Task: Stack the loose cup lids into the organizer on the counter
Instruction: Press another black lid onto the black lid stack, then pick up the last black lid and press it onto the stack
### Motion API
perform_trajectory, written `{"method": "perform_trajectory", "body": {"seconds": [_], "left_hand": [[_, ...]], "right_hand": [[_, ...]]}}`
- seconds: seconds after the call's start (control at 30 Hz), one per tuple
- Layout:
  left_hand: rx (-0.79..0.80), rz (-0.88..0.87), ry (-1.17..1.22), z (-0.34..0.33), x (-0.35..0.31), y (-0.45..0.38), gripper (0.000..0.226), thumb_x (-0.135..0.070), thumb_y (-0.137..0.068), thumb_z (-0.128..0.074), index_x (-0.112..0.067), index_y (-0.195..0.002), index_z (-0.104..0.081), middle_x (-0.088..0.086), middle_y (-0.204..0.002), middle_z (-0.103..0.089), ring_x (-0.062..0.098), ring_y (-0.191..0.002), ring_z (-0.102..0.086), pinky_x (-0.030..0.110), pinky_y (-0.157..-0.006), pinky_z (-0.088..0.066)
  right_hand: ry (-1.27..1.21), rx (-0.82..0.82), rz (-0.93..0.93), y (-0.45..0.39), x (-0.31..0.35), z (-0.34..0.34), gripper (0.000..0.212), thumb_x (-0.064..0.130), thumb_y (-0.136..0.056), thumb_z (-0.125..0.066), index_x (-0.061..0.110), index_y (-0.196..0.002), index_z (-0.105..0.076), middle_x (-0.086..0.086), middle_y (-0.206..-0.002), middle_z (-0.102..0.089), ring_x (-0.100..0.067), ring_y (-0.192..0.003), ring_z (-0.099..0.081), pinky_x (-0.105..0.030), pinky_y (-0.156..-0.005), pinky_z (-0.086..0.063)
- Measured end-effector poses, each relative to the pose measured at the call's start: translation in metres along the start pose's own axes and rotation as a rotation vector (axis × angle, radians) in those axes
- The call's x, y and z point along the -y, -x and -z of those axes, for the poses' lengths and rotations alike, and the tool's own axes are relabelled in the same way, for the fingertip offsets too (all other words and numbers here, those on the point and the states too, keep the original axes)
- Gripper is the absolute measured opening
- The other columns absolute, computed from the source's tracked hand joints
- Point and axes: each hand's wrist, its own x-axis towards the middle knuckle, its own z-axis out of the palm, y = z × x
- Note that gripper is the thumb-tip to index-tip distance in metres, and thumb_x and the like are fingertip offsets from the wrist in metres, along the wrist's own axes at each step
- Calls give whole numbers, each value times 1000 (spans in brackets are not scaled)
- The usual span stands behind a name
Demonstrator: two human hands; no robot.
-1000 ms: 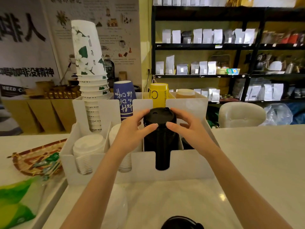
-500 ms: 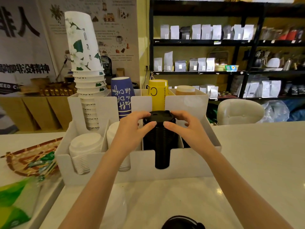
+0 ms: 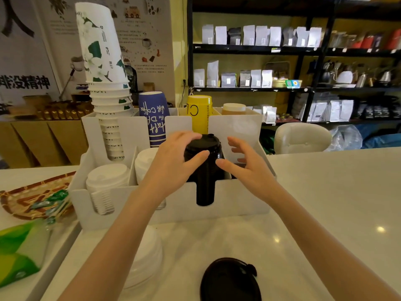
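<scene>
A white organizer [image 3: 238, 203] stands on the counter. Its third front slot holds a tall stack of black lids [image 3: 205, 192]. My left hand [image 3: 173, 161] grips the top of that stack, fingers over the top lid and thumb on the front. My right hand [image 3: 245, 168] hovers just right of the stack with fingers spread and nothing in it. White lids [image 3: 106, 177] fill the left front slot, with more white lids [image 3: 145, 159] in the slot beside it. A loose black lid [image 3: 230, 281] and a pile of loose white lids [image 3: 145, 261] lie near me on the counter.
Stacked cups stand in the organizer's back row: green-and-white [image 3: 102, 61], blue [image 3: 154, 118] and yellow [image 3: 199, 114]. A woven tray [image 3: 28, 198] and a green packet [image 3: 17, 253] lie at left. A pale chair [image 3: 301, 137] and black shelves [image 3: 303, 51] are behind the counter.
My right hand has come off the black lid stack and opened, shifting slightly right. My left hand stays on the stack's top, which sits a little lower in the slot.
</scene>
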Motion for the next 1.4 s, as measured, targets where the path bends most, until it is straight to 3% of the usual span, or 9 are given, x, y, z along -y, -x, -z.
{"method": "perform_trajectory", "body": {"seconds": [0.1, 0.2, 0.33, 0.47, 0.53, 0.8, 0.93, 1.27, 1.4], "left_hand": [[-63, -61, 92, 7, -14, 21, 36, -26, -83, -55, -19, -118, -53, -9, -111, -55, 4, -103, -49, 6, -81, -38], [68, -43, 128, 9, -20, 42, 37, -29, -82, -56, -21, -118, -52, -9, -111, -56, 2, -101, -51, 8, -81, -42], [411, -32, 81, 3, -27, 79, 51, -43, -80, -53, -27, -127, -42, -13, -119, -49, -4, -98, -44, 11, -76, -41], [681, 25, 58, -7, -32, 113, 70, -57, -72, -54, -30, -134, -33, -13, -139, -37, 4, -119, -38, 24, -99, -36], [736, 40, 27, -11, -33, 127, 76, -57, -70, -58, -28, -134, -31, -12, -141, -34, 6, -125, -33, 21, -103, -28], [681, 96, 40, -27, -33, 160, 72, -51, -57, -70, -29, -120, -44, -13, -120, -44, 6, -105, -46, 21, -90, -41], [632, 127, 76, -28, -33, 162, 67, -46, -60, -71, -26, -119, -47, -11, -119, -47, 7, -105, -46, 19, -87, -40], [564, 110, 121, -12, -38, 135, 65, -39, -59, -78, -23, -116, -51, -4, -115, -56, 12, -106, -50, 30, -94, -44], [490, 73, 134, -3, -42, 111, 65, -39, -60, -78, -26, -117, -51, -9, -109, -54, 9, -105, -51, 24, -89, -44]], "right_hand": [[15, 32, 37, 30, 3, 15, 48, 30, -79, -62, 23, -124, -46, 6, -118, -58, -8, -106, -55, -29, -93, -47], [53, 137, 40, 63, 1, 26, 35, 29, -79, -62, 24, -113, -56, 6, -105, -64, -5, -95, -60, -29, -87, -50], [121, 318, -36, 100, -1, 30, 39, 40, -75, -63, 33, -112, -55, 15, -109, -62, 1, -99, -57, -26, -90, -48], [172, 471, -137, 131, -5, 27, 55, 45, -67, -71, 38, -118, -51, 18, -120, -56, 1, -110, -49, -26, -97, -41], [205, 524, -181, 145, -5, 24, 64, 45, -63, -74, 41, -121, -47, 19, -127, -49, 2, -112, -44, -23, -98, -36], [207, 487, -210, 169, -9, 14, 71, 36, -63, -78, 35, -125, -44, 17, -125, -48, 7, -109, -40, -14, -92, -34], [191, 456, -209, 168, -10, 14, 65, 33, -63, -77, 32, -122, -49, 14, -125, -52, -1, -115, -44, -20, -99, -35], [130, 409, -155, 144, 2, 23, 54, 29, -64, -78, 35, -112, -55, 15, -115, -59, -1, -109, -51, -23, -93, -42], [100, 375, -106, 121, 15, 34, 53, 27, -66, -77, 33, -114, -54, 13, -114, -59, -4, -109, -52, -25, -92, -43]]}}
